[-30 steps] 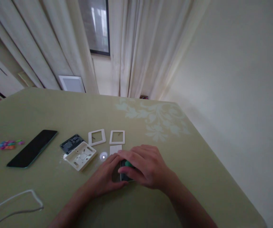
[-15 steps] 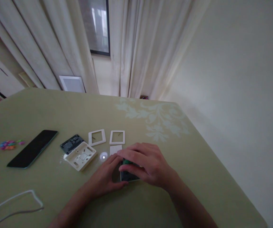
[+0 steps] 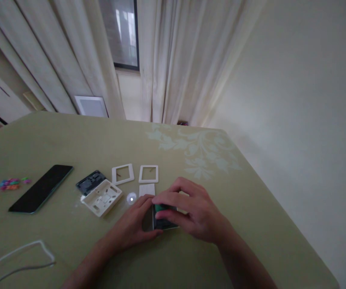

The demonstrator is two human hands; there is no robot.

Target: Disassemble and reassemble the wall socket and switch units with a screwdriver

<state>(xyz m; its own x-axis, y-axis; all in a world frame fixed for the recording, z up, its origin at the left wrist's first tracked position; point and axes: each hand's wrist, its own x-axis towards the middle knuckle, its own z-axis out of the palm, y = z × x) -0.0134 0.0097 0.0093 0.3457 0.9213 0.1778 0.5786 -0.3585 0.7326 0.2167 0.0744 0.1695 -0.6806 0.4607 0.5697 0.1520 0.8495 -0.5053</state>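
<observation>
A wall switch (image 3: 167,224) with a dark inner side and a pale rim lies on the table in front of me. My left hand (image 3: 133,223) braces its left side, fingertips at the far corner and thumb at the near one. Over the switch, my right hand (image 3: 191,208) is closed on a small green handle (image 3: 160,207), apparently a screwdriver's; its tip is hidden. Just beyond my left fingers lies a white switch cover (image 3: 146,190). Two white frames (image 3: 148,180) lie farther back, each with a small screw inside.
A white back box (image 3: 103,198) leans against another dark switch module (image 3: 91,182). Beside it is a small clear round piece (image 3: 131,198). Farther left are a black phone (image 3: 41,189) and colourful small pieces (image 3: 10,184). A white cable (image 3: 19,253) lies at the near left.
My right hand has shifted slightly right and turned, its fingers more bent around the green handle, so more of the switch shows. My left hand stays in place.
</observation>
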